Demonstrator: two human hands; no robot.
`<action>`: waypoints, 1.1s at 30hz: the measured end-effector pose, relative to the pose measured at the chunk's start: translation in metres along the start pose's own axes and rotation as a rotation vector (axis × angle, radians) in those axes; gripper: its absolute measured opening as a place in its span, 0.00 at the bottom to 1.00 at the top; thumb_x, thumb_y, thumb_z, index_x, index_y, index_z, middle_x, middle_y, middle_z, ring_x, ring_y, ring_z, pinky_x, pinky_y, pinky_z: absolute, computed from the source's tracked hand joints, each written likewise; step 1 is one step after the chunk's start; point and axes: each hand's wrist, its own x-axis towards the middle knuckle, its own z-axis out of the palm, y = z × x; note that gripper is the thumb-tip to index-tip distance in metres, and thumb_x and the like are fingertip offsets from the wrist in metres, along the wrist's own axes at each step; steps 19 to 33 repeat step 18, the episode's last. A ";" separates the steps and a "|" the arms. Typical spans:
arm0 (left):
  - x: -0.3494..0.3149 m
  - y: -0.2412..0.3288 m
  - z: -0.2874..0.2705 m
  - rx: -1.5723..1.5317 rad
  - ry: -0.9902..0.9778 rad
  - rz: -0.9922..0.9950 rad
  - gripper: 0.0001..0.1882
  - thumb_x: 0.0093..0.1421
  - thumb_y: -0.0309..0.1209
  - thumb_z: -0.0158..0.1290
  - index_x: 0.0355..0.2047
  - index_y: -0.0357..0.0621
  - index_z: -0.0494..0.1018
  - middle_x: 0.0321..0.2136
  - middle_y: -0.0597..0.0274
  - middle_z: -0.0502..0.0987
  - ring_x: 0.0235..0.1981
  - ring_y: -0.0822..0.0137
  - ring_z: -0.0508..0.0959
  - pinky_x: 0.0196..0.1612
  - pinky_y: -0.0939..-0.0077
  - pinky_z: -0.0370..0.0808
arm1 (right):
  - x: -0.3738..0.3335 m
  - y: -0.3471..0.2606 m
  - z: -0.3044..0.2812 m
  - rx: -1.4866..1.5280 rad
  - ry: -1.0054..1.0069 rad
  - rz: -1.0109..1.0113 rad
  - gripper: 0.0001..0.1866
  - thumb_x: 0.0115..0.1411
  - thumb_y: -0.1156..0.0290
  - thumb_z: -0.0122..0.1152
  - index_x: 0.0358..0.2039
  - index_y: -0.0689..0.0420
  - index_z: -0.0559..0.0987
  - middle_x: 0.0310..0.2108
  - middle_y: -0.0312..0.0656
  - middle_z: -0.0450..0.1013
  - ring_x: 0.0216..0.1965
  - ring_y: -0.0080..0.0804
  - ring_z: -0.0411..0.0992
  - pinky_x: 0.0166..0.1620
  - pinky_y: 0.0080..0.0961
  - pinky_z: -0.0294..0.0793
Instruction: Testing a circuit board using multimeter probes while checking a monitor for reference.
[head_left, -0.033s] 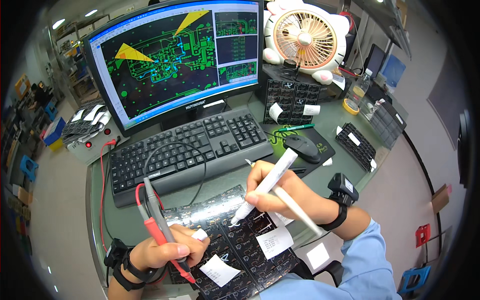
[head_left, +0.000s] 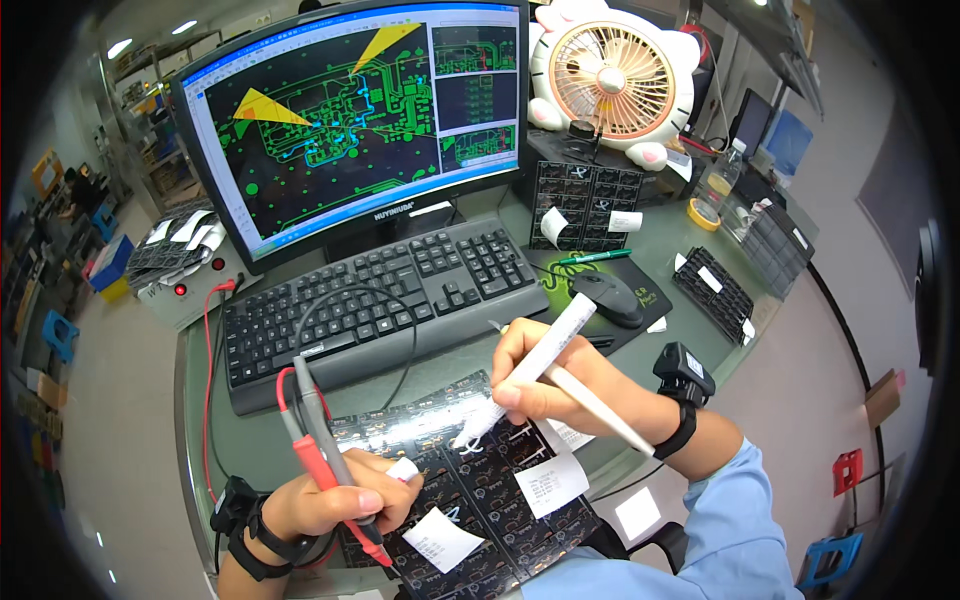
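Observation:
My right hand [head_left: 570, 385] grips a white marker [head_left: 552, 345], its tip down at the black circuit board panel [head_left: 478, 500]. A white squiggle [head_left: 472, 445] shows on the panel by the tip. Also in that hand is a slim white stick-like tool [head_left: 605, 415], angled toward the wrist. My left hand [head_left: 345, 500] is closed around a red test probe [head_left: 316, 460] and a grey-black test probe [head_left: 325, 430], over the panel's left side. A small white piece [head_left: 402, 469], perhaps a cap, pokes out between its fingers. Two white paper labels [head_left: 443, 540] [head_left: 552, 485] lie on the panel.
Behind the panel stand a black keyboard [head_left: 380, 300] and a monitor [head_left: 330, 120] showing a board layout. To the right are a mouse [head_left: 607, 298], a green pen [head_left: 595, 256], more board panels [head_left: 712, 295], a bottle [head_left: 718, 185] and a fan [head_left: 608, 78]. Probe cables [head_left: 208, 400] run at the left.
The marker tip has shifted slightly left on the panel, and more of the white squiggle shows. The slim tool's rear end has tipped a little to the right. My left hand stays nearly still.

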 end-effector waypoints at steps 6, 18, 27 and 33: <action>-0.002 -0.003 -0.002 0.023 -0.070 -0.021 0.25 0.58 0.45 0.35 0.13 0.39 0.65 0.18 0.58 0.64 0.22 0.63 0.64 0.31 0.73 0.61 | 0.006 -0.008 0.008 0.180 -0.109 0.134 0.13 0.61 0.64 0.61 0.35 0.59 0.70 0.26 0.35 0.72 0.23 0.15 0.67 0.25 0.12 0.67; -0.007 -0.001 0.000 0.068 -0.041 -0.083 0.28 0.60 0.48 0.34 0.14 0.39 0.67 0.20 0.59 0.66 0.25 0.64 0.66 0.34 0.72 0.62 | 0.019 -0.011 0.029 0.016 -0.250 0.182 0.16 0.59 0.58 0.63 0.36 0.56 0.72 0.27 0.35 0.74 0.26 0.16 0.72 0.25 0.12 0.69; -0.007 -0.001 0.000 0.068 -0.041 -0.083 0.28 0.60 0.48 0.34 0.14 0.39 0.67 0.20 0.59 0.66 0.25 0.64 0.66 0.34 0.72 0.62 | 0.019 -0.011 0.029 0.016 -0.250 0.182 0.16 0.59 0.58 0.63 0.36 0.56 0.72 0.27 0.35 0.74 0.26 0.16 0.72 0.25 0.12 0.69; -0.007 -0.001 0.000 0.068 -0.041 -0.083 0.28 0.60 0.48 0.34 0.14 0.39 0.67 0.20 0.59 0.66 0.25 0.64 0.66 0.34 0.72 0.62 | 0.019 -0.011 0.029 0.016 -0.250 0.182 0.16 0.59 0.58 0.63 0.36 0.56 0.72 0.27 0.35 0.74 0.26 0.16 0.72 0.25 0.12 0.69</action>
